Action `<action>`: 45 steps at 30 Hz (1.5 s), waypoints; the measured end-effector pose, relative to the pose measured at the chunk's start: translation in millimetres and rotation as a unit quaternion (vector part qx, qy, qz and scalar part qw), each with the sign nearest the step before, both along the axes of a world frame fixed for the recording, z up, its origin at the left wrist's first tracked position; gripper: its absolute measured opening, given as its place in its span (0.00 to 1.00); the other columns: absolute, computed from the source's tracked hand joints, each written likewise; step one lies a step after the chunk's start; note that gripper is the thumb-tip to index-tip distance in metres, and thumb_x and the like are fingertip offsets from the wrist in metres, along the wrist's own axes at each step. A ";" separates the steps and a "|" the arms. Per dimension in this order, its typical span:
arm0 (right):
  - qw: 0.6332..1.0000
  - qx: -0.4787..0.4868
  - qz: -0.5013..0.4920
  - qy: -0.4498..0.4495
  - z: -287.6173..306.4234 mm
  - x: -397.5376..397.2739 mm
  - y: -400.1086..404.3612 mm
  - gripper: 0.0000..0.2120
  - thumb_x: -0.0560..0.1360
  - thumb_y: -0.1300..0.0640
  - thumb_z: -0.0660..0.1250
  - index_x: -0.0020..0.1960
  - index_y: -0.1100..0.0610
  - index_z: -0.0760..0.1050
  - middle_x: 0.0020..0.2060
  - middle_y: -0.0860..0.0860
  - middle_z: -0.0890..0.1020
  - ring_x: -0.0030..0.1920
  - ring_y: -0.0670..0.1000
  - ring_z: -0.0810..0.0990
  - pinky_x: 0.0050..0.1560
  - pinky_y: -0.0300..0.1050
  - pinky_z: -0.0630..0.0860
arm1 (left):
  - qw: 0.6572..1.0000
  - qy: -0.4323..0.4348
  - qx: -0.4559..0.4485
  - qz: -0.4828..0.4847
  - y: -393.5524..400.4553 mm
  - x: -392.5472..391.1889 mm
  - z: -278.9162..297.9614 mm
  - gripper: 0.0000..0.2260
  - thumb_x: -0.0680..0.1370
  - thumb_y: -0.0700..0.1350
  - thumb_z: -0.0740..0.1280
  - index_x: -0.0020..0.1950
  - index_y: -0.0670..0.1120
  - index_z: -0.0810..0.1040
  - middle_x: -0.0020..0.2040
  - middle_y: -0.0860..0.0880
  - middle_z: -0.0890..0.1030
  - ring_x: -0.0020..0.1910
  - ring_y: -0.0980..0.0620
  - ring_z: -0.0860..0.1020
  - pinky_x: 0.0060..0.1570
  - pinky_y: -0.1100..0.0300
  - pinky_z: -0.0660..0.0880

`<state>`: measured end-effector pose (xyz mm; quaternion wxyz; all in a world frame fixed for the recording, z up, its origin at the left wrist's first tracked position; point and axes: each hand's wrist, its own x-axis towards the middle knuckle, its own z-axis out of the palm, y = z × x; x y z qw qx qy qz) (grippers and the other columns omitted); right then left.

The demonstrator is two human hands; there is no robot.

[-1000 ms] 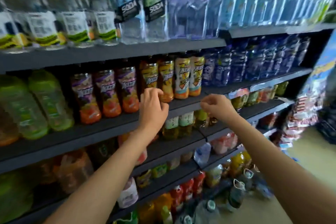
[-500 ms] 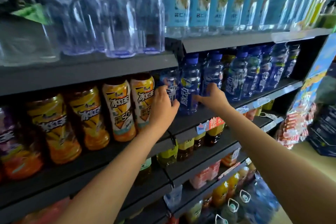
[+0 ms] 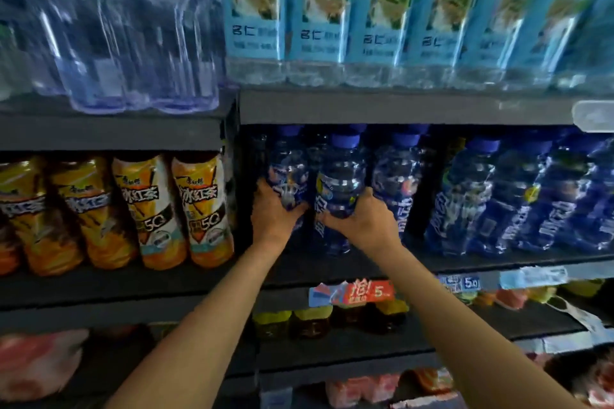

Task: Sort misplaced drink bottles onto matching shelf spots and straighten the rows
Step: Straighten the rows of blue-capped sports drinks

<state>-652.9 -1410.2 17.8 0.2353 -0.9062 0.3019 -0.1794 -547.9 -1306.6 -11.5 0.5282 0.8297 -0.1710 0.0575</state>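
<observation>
hands now gripping 2 blue bottles, left hand [image 3: 274, 217] on leftmost bottle [image 3: 288, 173], right hand [image 3: 360, 222] on its neighbour [image 3: 339, 183]

The shelf [image 3: 398, 108] boards look like dark grey matt metal or painted board; which one cannot be told. Along its front edge sit paper price tags [image 3: 352, 292], one red and glossy. The blue bottles [image 3: 465, 196] are clear, glossy plastic with shiny blue film labels and smooth matt blue caps. The iced tea bottles [image 3: 202, 209] wear glossy orange plastic wrap. On the shelf above, the light blue bottles [image 3: 319, 10] have smooth printed film labels over clear plastic, and the clear bottles [image 3: 133, 43] are glossy, ribbed transparent plastic.
</observation>
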 end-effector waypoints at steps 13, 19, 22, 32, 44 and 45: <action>0.996 -0.078 0.024 -0.025 -9.1 -24.7 -5.2 0.37 0.74 0.43 0.66 0.70 0.64 0.55 0.61 0.59 0.75 0.52 0.59 0.80 0.41 0.49 0.74 | 0.997 -0.024 0.077 0.020 43.1 -49.3 3.5 0.38 0.68 0.50 0.76 0.70 0.42 0.59 0.66 0.45 0.72 0.63 0.45 0.72 0.57 0.55 0.70; 0.910 -0.187 0.184 -0.322 -3.9 -35.7 28.7 0.16 0.77 0.56 0.61 0.61 0.63 0.70 0.60 0.57 0.71 0.40 0.50 0.80 0.31 0.40 0.78 | 0.994 -0.019 0.103 0.016 71.3 -59.0 7.4 0.38 0.67 0.51 0.76 0.69 0.43 0.61 0.65 0.46 0.74 0.62 0.46 0.74 0.55 0.56 0.70; 0.939 -0.101 0.226 -0.239 -0.4 -0.2 40.0 0.14 0.77 0.60 0.64 0.60 0.65 0.73 0.55 0.59 0.76 0.42 0.57 0.81 0.39 0.49 0.79 | 0.994 -0.019 0.103 0.012 81.4 -60.3 8.8 0.37 0.66 0.51 0.77 0.69 0.45 0.62 0.64 0.48 0.75 0.62 0.48 0.73 0.54 0.59 0.69; 0.994 0.008 0.055 -0.092 14.1 109.7 48.5 0.38 0.77 0.53 0.64 0.76 0.62 0.44 0.75 0.56 0.55 0.65 0.61 0.70 0.58 0.52 0.71 | 0.997 -0.011 0.071 0.002 112.6 -52.7 1.4 0.39 0.64 0.49 0.79 0.69 0.48 0.64 0.62 0.51 0.76 0.62 0.50 0.74 0.54 0.62 0.69; 0.947 0.110 0.160 -0.254 2.0 101.1 45.7 0.40 0.69 0.55 0.74 0.74 0.57 0.57 0.67 0.56 0.72 0.65 0.56 0.72 0.59 0.47 0.71 | 0.997 -0.035 0.057 -0.030 121.8 -50.7 1.7 0.37 0.64 0.48 0.79 0.68 0.49 0.65 0.60 0.53 0.77 0.57 0.58 0.73 0.52 0.65 0.66; 0.943 0.119 0.186 -0.247 1.3 96.2 43.6 0.40 0.69 0.57 0.74 0.75 0.58 0.56 0.67 0.56 0.72 0.66 0.56 0.71 0.61 0.47 0.71 | 0.997 -0.035 0.055 -0.031 121.4 -51.0 1.8 0.37 0.64 0.48 0.79 0.68 0.48 0.65 0.60 0.52 0.77 0.57 0.58 0.73 0.52 0.65 0.66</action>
